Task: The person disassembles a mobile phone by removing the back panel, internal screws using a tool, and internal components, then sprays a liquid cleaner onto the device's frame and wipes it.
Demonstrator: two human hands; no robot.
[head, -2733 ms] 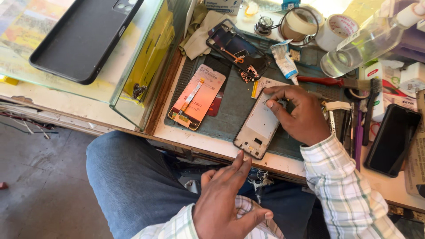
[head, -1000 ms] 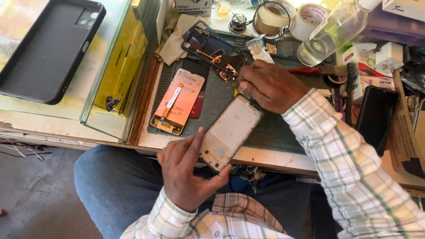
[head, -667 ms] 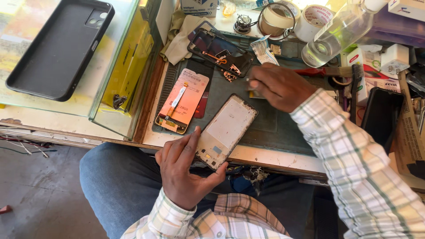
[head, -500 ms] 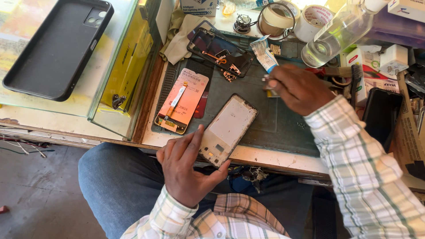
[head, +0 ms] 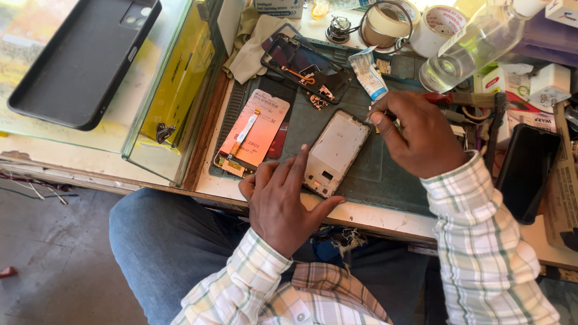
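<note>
White-backed phone frame (head: 335, 153) is sitting on the green work mat (head: 397, 174) near the desk's front edge, and my left hand (head: 282, 201) has its lower end pinched between thumb and fingers. My right hand (head: 421, 135) is curled above the frame's top corner, fingers closed like it's holding something small, but I can't tell what. Looks to me like the reassembly stage, so whatever goes next needs the frame held flat and steady. Left of it lies an orange display panel (head: 253, 132), with a dark stripped phone body (head: 307, 66) further back. Glue tube (head: 368, 75), tape rolls (head: 415, 24) and a clear bottle (head: 466, 51) crowd the right hand's side, pretty tight there.
</note>
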